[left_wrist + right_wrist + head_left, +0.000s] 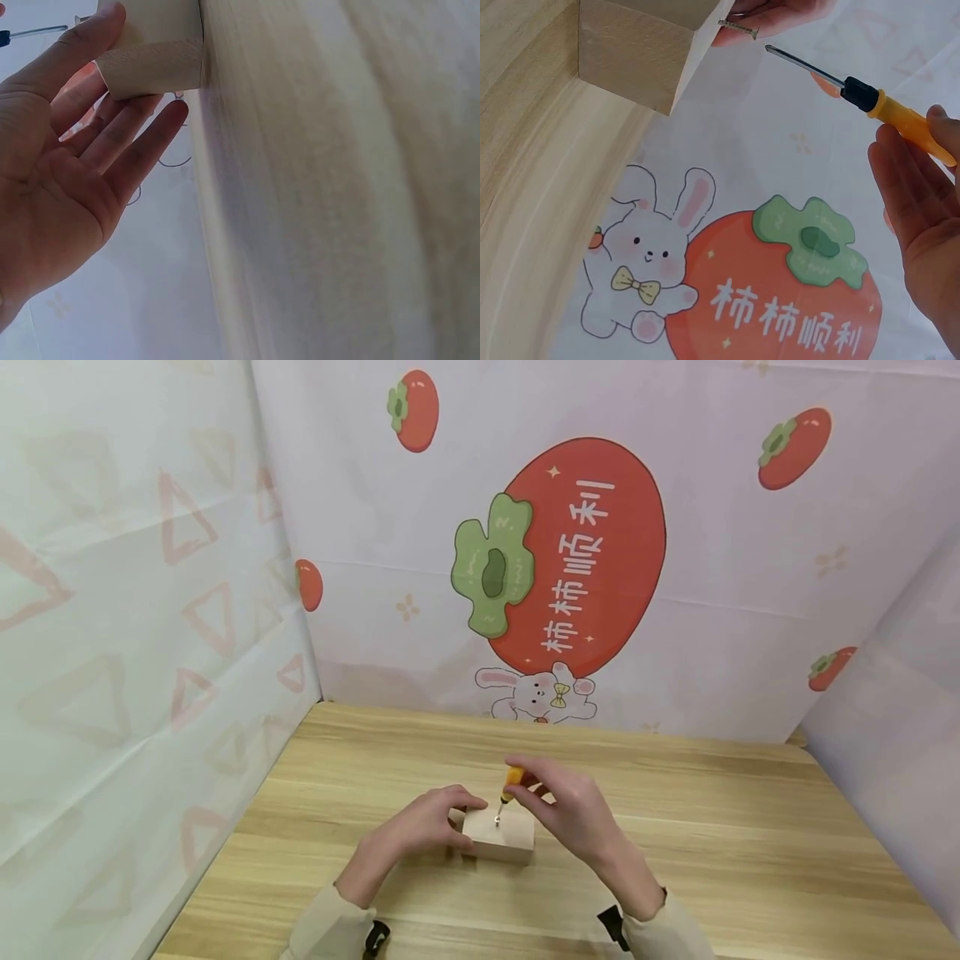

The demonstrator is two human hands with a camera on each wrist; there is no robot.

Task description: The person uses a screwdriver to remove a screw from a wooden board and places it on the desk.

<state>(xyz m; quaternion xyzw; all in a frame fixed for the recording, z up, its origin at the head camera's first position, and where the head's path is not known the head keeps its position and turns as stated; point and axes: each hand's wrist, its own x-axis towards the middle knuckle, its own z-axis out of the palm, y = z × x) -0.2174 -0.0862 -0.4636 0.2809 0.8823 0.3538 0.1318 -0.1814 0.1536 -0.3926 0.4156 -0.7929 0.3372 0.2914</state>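
Note:
A pale wooden block (498, 839) lies on the table, and my left hand (420, 822) holds it at its left end, thumb on the near side and fingers on the far side. From the block's top sticks a metal screw (739, 30), most of its shank showing. My right hand (573, 806) pinches the yellow handle of a screwdriver (855, 94) with a black collar. Its shaft points down at the screw, and in the right wrist view a small gap shows between the tip and the screw head. The left wrist view shows the left palm beside the block (154, 64).
The wood-grain table (750, 860) runs back to a white cloth backdrop (720, 635) printed with persimmons and a rabbit. A second cloth wall (150, 693) with triangle prints stands along the left edge. Black straps (613, 927) show at both wrists.

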